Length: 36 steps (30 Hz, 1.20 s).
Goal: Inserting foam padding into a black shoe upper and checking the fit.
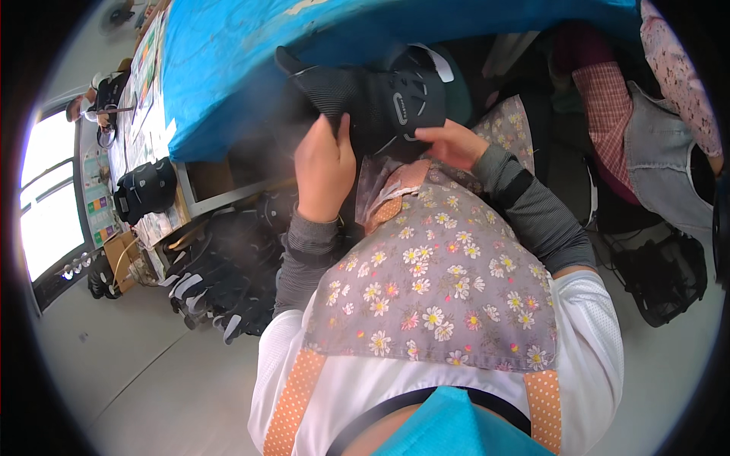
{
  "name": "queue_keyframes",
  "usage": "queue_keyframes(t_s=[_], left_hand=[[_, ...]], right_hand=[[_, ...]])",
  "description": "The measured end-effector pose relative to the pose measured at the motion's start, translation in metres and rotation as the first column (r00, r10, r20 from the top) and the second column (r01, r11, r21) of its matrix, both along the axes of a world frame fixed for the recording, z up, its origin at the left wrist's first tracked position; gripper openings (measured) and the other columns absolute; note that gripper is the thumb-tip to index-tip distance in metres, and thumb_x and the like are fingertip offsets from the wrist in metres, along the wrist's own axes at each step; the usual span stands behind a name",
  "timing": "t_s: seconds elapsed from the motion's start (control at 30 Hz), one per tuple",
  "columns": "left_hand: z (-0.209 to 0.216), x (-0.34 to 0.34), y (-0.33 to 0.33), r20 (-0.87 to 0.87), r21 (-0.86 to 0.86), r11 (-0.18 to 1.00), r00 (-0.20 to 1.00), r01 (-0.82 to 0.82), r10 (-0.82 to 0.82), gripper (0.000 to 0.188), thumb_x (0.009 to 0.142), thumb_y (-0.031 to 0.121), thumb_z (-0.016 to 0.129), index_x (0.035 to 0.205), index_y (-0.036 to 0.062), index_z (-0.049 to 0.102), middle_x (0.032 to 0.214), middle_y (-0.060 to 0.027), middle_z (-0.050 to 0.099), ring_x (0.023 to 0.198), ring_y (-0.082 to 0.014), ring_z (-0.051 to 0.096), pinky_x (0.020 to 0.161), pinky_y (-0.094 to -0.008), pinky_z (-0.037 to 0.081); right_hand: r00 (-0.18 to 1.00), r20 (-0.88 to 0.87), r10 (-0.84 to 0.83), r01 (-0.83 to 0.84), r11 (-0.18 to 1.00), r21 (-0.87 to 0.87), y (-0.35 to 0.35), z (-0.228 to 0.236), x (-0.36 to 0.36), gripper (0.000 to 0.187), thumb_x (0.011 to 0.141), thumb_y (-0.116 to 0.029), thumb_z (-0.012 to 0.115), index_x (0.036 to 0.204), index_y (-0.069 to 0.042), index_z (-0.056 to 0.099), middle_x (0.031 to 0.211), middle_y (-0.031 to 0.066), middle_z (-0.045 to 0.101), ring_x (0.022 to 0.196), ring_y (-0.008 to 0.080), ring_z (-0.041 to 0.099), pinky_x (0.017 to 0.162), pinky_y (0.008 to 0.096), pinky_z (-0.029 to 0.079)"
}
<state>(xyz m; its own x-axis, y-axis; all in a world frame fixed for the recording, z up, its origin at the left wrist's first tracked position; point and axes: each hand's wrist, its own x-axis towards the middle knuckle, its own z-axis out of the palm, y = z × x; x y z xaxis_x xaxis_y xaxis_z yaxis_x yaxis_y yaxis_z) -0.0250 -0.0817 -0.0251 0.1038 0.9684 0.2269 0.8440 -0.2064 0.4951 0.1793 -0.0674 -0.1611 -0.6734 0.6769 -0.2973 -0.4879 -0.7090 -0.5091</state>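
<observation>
In front of my lap, just below the table's edge, I hold a black cap (pixel 369 102) with pale outlined markings on its crown. Its brim points up and to the left, and a white strip shows at its far right end. My left hand (pixel 327 169) grips the near left side of the cap, thumb upright against it and the other fingers mostly hidden. At the lower right edge of the crown, my right hand (pixel 455 144) holds on with the thumb in front; its fingertips are partly covered by the cap.
A table with a blue cover (pixel 220 76) spans the far side. Several dark caps (pixel 236 258) are heaped at left, below another black cap (pixel 144 190). On the right sit a person in denim (pixel 661 144) and a black crate (pixel 661 273) on the floor.
</observation>
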Motion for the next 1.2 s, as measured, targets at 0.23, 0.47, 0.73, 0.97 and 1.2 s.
queue_keyframes(t_s=[0.23, 0.47, 0.73, 0.97, 1.2], left_hand=[[0.005, 0.019, 0.061, -0.112, 0.215, 0.970, 0.990, 0.113, -0.090, 0.022, 0.093, 0.018, 0.059, 0.079, 0.0015, 0.056, 0.069, -0.0196, 0.060, 0.064, -0.0394, 0.059, 0.053, -0.0443, 0.045], [-0.055, 0.015, 0.111, -0.291, -0.069, 0.997, 0.956, -0.046, 0.024, 0.040, 0.096, 0.033, 0.049, 0.079, -0.0005, 0.062, 0.078, -0.0237, 0.064, 0.077, -0.0421, 0.062, 0.067, -0.0490, 0.050], [-0.087, 0.009, 0.131, -0.147, -0.262, 0.954, 0.971, 0.147, -0.190, 0.048, 0.096, 0.037, 0.051, 0.086, -0.0084, 0.061, 0.084, -0.0294, 0.061, 0.085, -0.0460, 0.059, 0.073, -0.0477, 0.047], [-0.109, 0.007, 0.131, -0.092, -0.316, 0.945, 0.988, 0.088, -0.122, 0.047, 0.096, 0.036, 0.050, 0.081, -0.0072, 0.063, 0.082, -0.0281, 0.062, 0.081, -0.0455, 0.060, 0.072, -0.0469, 0.049], [-0.068, 0.018, 0.129, -0.538, 0.004, 0.945, 0.798, 0.326, -0.273, 0.039, 0.097, 0.029, 0.046, 0.080, -0.0002, 0.065, 0.079, -0.0201, 0.065, 0.075, -0.0373, 0.064, 0.065, -0.0439, 0.053]], right_hand=[[0.959, -0.234, -0.158, 0.137, 0.985, -0.101, -0.004, 0.007, 0.001, 0.039, 0.090, -0.013, 0.060, 0.126, 0.001, 0.054, 0.123, 0.0103, 0.060, 0.115, 0.0232, 0.056, 0.104, 0.0379, 0.041], [0.918, -0.284, -0.278, 0.163, 0.915, -0.369, 0.001, 0.000, -0.006, 0.040, 0.091, -0.018, 0.058, 0.124, 0.003, 0.054, 0.123, 0.0142, 0.060, 0.116, 0.0272, 0.055, 0.106, 0.0415, 0.039], [0.916, -0.354, -0.190, 0.107, 0.965, -0.241, -0.001, -0.005, -0.010, 0.034, 0.092, -0.009, 0.057, 0.124, 0.003, 0.055, 0.120, 0.0130, 0.061, 0.111, 0.0253, 0.058, 0.102, 0.0398, 0.043], [0.965, -0.240, -0.103, 0.047, 0.972, -0.231, -0.001, -0.002, -0.008, 0.033, 0.092, -0.011, 0.058, 0.122, 0.003, 0.057, 0.118, 0.0125, 0.063, 0.107, 0.0236, 0.060, 0.099, 0.0379, 0.046], [0.915, -0.355, -0.189, 0.094, 0.959, -0.268, 0.001, 0.006, -0.001, 0.034, 0.090, -0.009, 0.055, 0.121, 0.005, 0.057, 0.117, 0.0154, 0.063, 0.107, 0.0254, 0.062, 0.100, 0.0387, 0.045]])
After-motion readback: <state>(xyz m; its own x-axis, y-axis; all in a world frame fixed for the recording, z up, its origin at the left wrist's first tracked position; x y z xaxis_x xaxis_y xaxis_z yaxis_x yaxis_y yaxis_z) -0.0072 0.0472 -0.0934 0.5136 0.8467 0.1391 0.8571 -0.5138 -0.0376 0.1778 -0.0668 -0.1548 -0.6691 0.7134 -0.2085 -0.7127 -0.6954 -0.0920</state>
